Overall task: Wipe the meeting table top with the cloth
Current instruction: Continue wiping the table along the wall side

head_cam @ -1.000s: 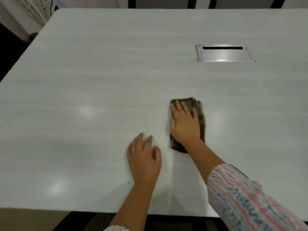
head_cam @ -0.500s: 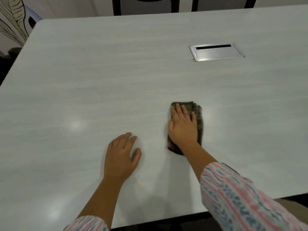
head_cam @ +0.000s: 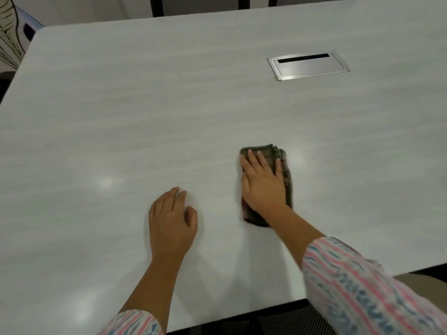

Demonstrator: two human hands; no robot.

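Head view shows me my right hand [head_cam: 262, 187] lying flat on the folded dark cloth [head_cam: 280, 154], fingers straight, pressing it onto the meeting table top [head_cam: 145, 105] without curling round it. The cloth sits toward the near edge, just right of my left hand [head_cam: 170, 218], which rests palm-down on the bare surface, fingers relaxed, holding nothing. A metal cable hatch [head_cam: 308, 66] is set into the top, far right.
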